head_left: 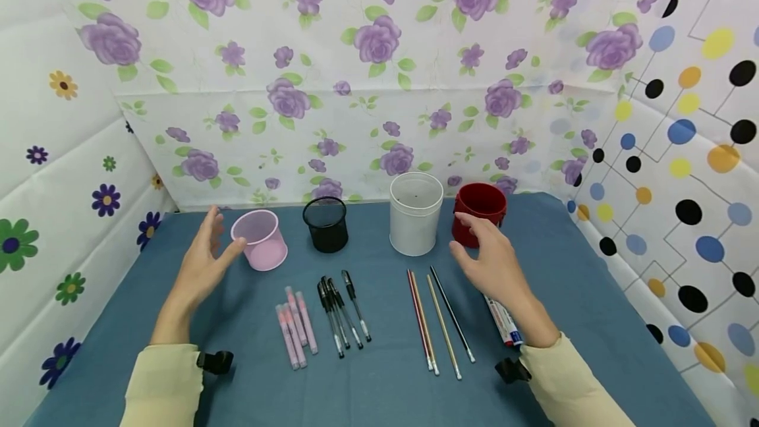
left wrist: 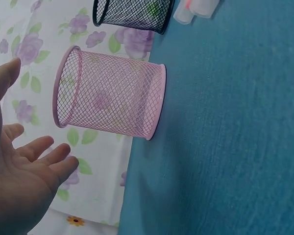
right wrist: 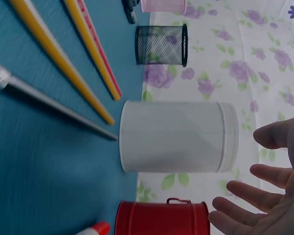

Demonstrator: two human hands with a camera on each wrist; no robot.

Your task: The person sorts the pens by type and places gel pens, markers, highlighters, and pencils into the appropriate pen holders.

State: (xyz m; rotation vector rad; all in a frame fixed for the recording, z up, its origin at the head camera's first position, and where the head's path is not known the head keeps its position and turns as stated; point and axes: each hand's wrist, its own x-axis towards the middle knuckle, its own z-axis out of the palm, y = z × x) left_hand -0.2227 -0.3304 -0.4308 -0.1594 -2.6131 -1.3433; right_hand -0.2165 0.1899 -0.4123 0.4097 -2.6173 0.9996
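My left hand (head_left: 203, 258), fingers spread and holding nothing, hovers beside the pink mesh cup (head_left: 265, 242). In the left wrist view that mesh cup stands in front of the fingertips. My right hand (head_left: 489, 257) is in the air, empty, with thumb and fingers apart. Behind its fingers is the red cup (head_left: 481, 201), and to their left stands the white cup (head_left: 415, 221). A black mesh cup (head_left: 328, 229) stands between the pink and white ones. Beneath the right wrist lie markers (head_left: 503, 321), partly hidden by the arm.
Several pink pens (head_left: 295, 331) lie at the left on the blue tablecloth (head_left: 379, 394), beside several black-capped pens (head_left: 342, 313). Several pencils (head_left: 439, 321) lie right of the middle. A flowered cloth wall (head_left: 367, 130) rises behind the cups, with patterned cloth on both sides.
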